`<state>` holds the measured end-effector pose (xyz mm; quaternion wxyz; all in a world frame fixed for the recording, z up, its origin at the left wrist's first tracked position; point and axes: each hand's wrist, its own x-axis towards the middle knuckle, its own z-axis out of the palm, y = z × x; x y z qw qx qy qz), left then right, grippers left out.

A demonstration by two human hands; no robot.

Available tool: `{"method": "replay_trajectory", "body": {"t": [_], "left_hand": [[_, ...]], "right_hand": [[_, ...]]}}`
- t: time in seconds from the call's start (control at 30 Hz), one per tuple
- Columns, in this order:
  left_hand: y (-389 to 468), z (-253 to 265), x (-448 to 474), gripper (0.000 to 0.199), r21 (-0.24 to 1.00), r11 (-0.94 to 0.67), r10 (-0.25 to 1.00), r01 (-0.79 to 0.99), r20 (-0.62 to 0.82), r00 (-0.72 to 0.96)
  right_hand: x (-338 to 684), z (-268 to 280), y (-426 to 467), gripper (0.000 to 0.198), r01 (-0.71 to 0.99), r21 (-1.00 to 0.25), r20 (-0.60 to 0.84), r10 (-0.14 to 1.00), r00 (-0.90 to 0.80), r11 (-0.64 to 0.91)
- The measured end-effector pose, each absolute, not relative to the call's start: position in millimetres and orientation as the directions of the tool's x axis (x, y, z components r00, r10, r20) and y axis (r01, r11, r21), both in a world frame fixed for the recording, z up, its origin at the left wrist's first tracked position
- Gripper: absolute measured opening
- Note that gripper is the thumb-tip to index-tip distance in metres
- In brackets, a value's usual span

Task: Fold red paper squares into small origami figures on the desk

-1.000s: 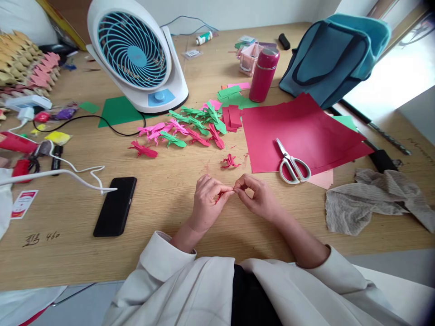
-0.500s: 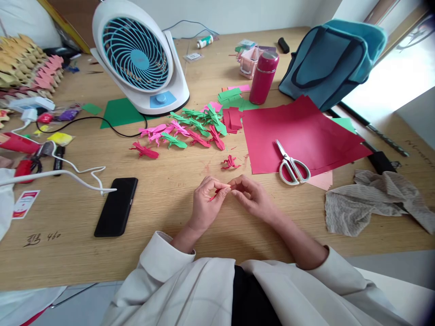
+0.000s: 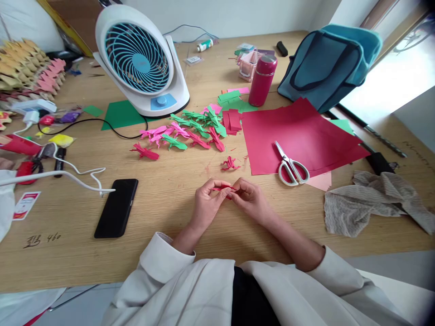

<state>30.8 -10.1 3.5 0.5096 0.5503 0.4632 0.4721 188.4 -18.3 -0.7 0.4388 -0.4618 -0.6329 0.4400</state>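
Between my hands is a small folded piece of red paper (image 3: 223, 188), mostly covered by the fingers. My left hand (image 3: 210, 202) pinches it between thumb and fingers. From the other side my right hand (image 3: 250, 199) pinches its right end, the fingertips of both hands nearly touching. Just beyond the hands a red folded paper figure (image 3: 230, 164) rests on the table. Farther back lies a loose group of green, pink and red paper figures (image 3: 195, 127). White-handled scissors (image 3: 292, 170) lie to the right, partly on large red paper sheets (image 3: 299, 131).
A white fan (image 3: 170, 99) stands at the back left, a black phone (image 3: 116, 208) at the left. Behind the sheets are a magenta bottle (image 3: 261, 83) and a blue bag (image 3: 316, 68). A crumpled grey cloth (image 3: 353, 203) lies right; small red paper strips (image 3: 232, 121) sit near the figures.
My right hand has closed more tightly on the red paper, its fingers curling in. More of the paper shows between the hands. The view has shifted slightly.
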Motion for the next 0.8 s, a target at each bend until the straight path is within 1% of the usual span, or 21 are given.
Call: {"method": "replay_trajectory", "body": {"t": [0.07, 0.13, 0.27, 0.4, 0.63, 0.73, 0.8], "left_hand": [[-9.5, 2.4, 31.0, 0.013, 1.0, -0.013, 0.99, 0.009, 0.012, 0.143], [-9.0, 2.0, 31.2, 0.012, 1.0, -0.007, 0.988, 0.026, 0.003, 0.153], [-9.7, 3.8, 31.5, 0.011, 0.987, -0.056, 0.99, 0.151, 0.035, 0.137], [-11.4, 5.6, 32.5, 0.01, 0.964, -0.106, 0.991, 0.242, 0.082, 0.108], [-10.7, 0.7, 33.7, 0.017, 0.993, -0.022, 0.997, 0.12, 0.013, 0.077], [-10.6, -0.1, 33.5, 0.017, 0.989, -0.032, 0.998, 0.144, 0.023, 0.065], [-11.2, 1.1, 33.6, 0.018, 0.984, -0.045, 0.998, 0.171, 0.037, 0.05]], "right_hand": [[189.0, -0.1, -18.7, 0.022, 0.22, -0.953, 0.169, 0.968, -0.187, 0.209], [188.9, 0.3, -19.2, 0.021, 0.25, -0.937, 0.202, 0.962, -0.185, 0.245], [186.6, 2.4, -20.9, 0.017, 0.289, -0.908, 0.253, 0.947, -0.195, 0.302], [184.7, 4.3, -22.1, 0.017, 0.318, -0.894, 0.265, 0.945, -0.194, 0.316], [186.8, 4.1, -21.1, 0.017, 0.341, -0.899, 0.234, 0.96, -0.153, 0.273], [186.9, 5.6, -21.2, 0.018, 0.349, -0.896, 0.235, 0.96, -0.15, 0.274], [186.8, 4.7, -21.0, 0.02, 0.312, -0.919, 0.207, 0.968, -0.142, 0.242]]}}
